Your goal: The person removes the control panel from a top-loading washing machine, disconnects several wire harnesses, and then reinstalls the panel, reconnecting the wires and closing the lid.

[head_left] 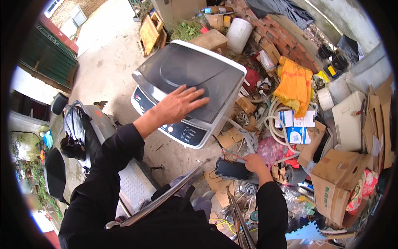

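Observation:
A white top-loading washing machine (236, 112) stands in the middle, its dark see-through lid (166, 62) down and its dark control panel (186, 132) toward me. My left hand (182, 101) lies flat on the lid's near part, fingers spread. Lower right, my right hand (255, 163) has its fingers curled beside a black box-shaped thing (232, 169). Thin coloured wires (230, 154) run near those fingertips, but whatever they pinch is too small to make out. Across my front slants a shiny metal bar (166, 195).
Scrap crowds the right side: a cardboard box (336, 178), a pale coiled hose (271, 120), an orange sack (293, 81) and stacked bricks (286, 35). A white drum (239, 35) stands behind the machine. To the left is a parked scooter-like vehicle (93, 120).

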A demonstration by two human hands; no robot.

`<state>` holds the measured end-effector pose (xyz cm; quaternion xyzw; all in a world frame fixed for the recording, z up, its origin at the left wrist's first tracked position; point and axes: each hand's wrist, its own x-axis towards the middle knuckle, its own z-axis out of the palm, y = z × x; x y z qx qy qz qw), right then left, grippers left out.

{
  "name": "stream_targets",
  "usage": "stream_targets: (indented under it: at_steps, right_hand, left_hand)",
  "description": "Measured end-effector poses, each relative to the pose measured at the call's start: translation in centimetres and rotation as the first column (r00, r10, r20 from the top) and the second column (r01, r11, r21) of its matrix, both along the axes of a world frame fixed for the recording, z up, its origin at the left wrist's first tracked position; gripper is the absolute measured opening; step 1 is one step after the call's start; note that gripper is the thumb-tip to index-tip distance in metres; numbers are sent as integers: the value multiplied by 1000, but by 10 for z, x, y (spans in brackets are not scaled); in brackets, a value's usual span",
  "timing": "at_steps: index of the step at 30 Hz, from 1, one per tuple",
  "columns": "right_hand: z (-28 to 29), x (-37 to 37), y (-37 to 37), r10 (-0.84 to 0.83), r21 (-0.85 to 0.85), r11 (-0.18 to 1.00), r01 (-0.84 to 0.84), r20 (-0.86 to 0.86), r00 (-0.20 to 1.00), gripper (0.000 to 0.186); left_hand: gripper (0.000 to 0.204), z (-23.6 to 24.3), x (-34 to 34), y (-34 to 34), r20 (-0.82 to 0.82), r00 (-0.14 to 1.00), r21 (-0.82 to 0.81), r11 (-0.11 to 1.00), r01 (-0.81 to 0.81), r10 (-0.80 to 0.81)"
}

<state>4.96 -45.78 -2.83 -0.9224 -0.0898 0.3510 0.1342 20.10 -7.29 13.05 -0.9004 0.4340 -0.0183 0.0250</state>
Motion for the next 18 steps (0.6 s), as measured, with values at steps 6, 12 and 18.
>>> stream_targets:
  at_steps: [6, 12, 18]
  right_hand:
    - [-11, -1, 0, -111, -8, 994, 111, -19, 994, 26]
    - [-50, -13, -13, -83, 177, 977, 115, -176, 981, 27]
    - [-71, -59, -15, -228, 228, 506, 832, -895, 384, 48]
  left_hand:
    - [67, -41, -17, 2, -136, 988, 23, 997, -67, 69]
    - [28, -26, -69, -11, -704, 657, -61, 899, -434, 269]
    - [66, -54, -130, -17, -953, 153, 229, 952, -202, 261]
